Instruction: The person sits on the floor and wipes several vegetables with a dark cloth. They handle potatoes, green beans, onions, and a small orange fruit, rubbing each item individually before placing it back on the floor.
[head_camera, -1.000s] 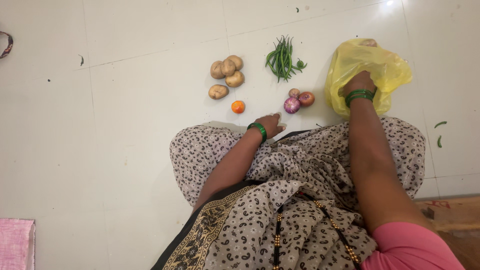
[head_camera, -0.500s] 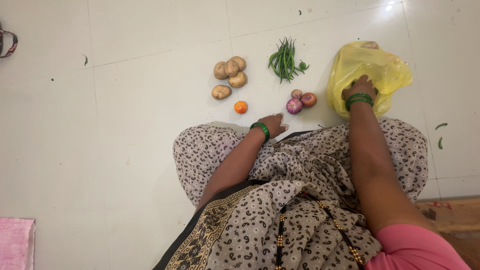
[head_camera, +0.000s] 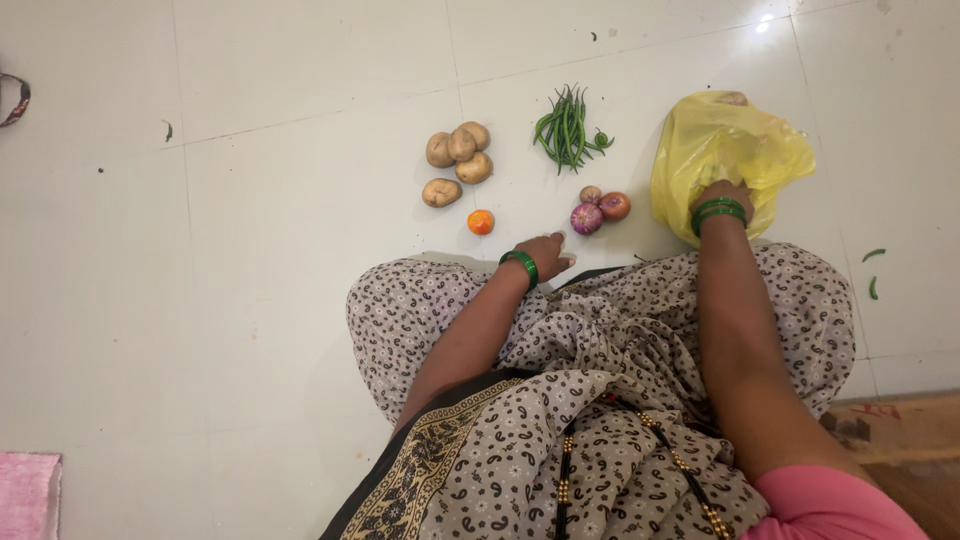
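A: Yellow plastic bag (head_camera: 735, 150) is seen on the floor at upper right, crumpled, mouth turned toward the person. Long axis runs roughly from lower left to upper right in the head view.

B: Right hand (head_camera: 722, 192)?

A: Pushed into the bag's mouth up to the knuckles. Fingers are hidden by the plastic; how far they are spread, or whether anything is gripped, cannot be told. Green bangles (head_camera: 720, 212) are worn at that wrist.

B: Left hand (head_camera: 545, 250)?

A: Rested on the floor just ahead of the knee, fingers loosely curled, nothing held. The onions (head_camera: 598, 208) lie near it, three together, just left of the bag. A small orange tomato (head_camera: 481, 222) is set apart to their left.

B: Other items?

A: Four potatoes (head_camera: 456, 160) are clustered beyond the tomato. A bundle of green chillies (head_camera: 567, 128) is laid with its long axis pointing away from the person. Two loose chillies (head_camera: 873, 270) are seen right of the knee.

B: Surface?

A: Pale glossy floor tiles (head_camera: 280, 220), grout lines visible, light glare at top right. A pink cloth edge (head_camera: 25, 495) is seen at lower left.
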